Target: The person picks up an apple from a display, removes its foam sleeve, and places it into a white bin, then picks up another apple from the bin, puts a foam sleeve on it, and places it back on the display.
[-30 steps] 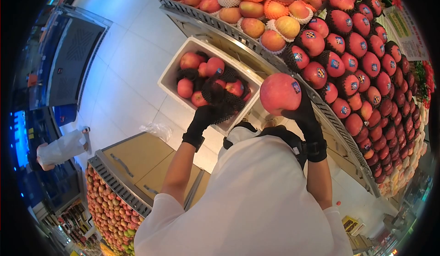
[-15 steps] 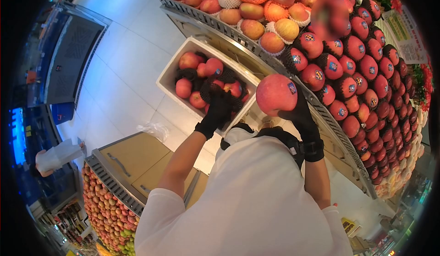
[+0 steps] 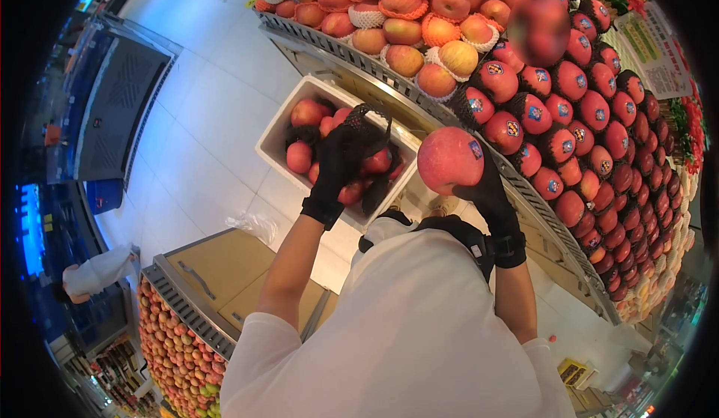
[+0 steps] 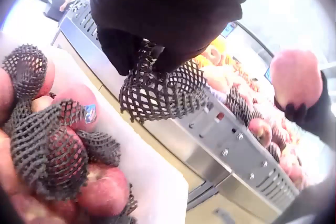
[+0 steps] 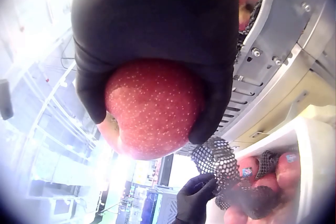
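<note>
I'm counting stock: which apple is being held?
The bare red apple gripped in the right hand; the others lie in the white box or on the display.

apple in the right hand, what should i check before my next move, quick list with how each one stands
1. Apple secure in right hand: ok, fingers and thumb curl round it.
2. Sticker on apple: ok, visible in the head view.
3. Net held by left hand: ok, its fingers pinch one end.
4. Net empty: ok, the background shows through the mesh.
5. Net's mouth spread wide enough for the apple: cannot tell.
6. Apple inside the net: not ok, it is bare and apart from it.
</note>
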### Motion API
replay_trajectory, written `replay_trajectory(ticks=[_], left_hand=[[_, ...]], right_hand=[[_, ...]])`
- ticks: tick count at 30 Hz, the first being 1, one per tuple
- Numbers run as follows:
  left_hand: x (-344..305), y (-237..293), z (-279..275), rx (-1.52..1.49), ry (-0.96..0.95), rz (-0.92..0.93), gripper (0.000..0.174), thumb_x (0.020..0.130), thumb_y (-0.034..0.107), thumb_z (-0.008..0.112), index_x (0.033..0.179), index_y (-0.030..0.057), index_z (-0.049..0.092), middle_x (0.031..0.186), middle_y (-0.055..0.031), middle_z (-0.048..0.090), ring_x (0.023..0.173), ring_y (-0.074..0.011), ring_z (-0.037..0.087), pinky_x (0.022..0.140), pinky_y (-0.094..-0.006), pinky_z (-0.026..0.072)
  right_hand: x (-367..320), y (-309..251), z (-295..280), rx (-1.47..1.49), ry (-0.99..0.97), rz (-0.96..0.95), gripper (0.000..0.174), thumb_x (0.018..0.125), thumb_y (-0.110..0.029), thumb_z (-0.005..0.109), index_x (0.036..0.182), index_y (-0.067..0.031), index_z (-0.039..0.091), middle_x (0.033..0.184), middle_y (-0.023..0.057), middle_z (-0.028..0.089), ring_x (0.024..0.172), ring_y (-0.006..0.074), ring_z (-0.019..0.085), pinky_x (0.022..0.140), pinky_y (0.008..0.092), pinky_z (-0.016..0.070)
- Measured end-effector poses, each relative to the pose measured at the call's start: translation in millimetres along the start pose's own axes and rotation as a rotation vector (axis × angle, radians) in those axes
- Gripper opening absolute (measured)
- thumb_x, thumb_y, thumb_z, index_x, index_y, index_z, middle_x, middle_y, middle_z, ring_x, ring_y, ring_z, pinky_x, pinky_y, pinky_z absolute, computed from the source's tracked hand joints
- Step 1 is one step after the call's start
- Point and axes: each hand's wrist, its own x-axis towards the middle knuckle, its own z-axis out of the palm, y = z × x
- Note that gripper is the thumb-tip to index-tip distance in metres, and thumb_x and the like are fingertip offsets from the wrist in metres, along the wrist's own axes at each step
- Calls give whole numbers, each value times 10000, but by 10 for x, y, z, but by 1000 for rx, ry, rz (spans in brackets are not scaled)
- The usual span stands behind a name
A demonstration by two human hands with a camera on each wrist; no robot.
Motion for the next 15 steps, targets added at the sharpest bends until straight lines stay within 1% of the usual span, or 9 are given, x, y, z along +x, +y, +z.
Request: replay_trajectory(ticks=[3,6,8,10,12,14,15], left_hand=[[48,47,-10,-81,34,-13,183,860,41,607,1033,19,663,937,-86,663,834,-159,628,702,-295,513],[112,154,1,-37,49,-6,187,857,20,610,1036,6,660,903,-78,664,817,-145,622,692,-279,506],[133,293,47,95,62,0,190,854,6,612,1038,-2,658,880,-73,664,805,-135,617,685,-268,501],[80,667,145,376,90,-15,202,882,28,571,1063,11,659,903,-66,673,808,-141,632,685,-272,513],[71,788,242,378,90,-43,218,907,55,552,1100,16,644,943,-71,675,833,-153,641,705,-277,523],[121,634,308,105,50,-94,243,928,87,554,1151,11,612,1001,-87,670,880,-173,645,746,-283,532],[154,545,341,-30,27,-121,259,939,103,556,1177,9,596,1029,-95,668,903,-182,647,766,-286,536]], right_hand=[[21,4,-34,88,-12,-11,986,557,-129,849,1420,-63,377,1365,109,489,1278,241,478,1083,397,389],[16,-62,-94,109,-12,-23,992,557,-114,838,1430,-63,369,1374,107,484,1286,242,473,1087,398,385],[6,-101,-170,129,-9,-37,998,556,-103,827,1438,-62,362,1381,106,479,1293,241,468,1090,398,382],[-46,-164,-254,149,43,-28,989,559,-91,807,1441,-58,362,1382,105,480,1298,236,464,1096,400,377],[-95,-142,-362,172,105,-32,963,574,-80,781,1442,-52,364,1380,104,484,1300,232,464,1100,398,374],[-140,9,-503,199,177,-51,923,600,-70,748,1440,-43,368,1377,104,489,1298,228,466,1100,391,375],[-178,-7,-567,248,187,-26,904,615,-67,729,1443,-39,366,1375,103,490,1295,228,468,1098,383,376]])
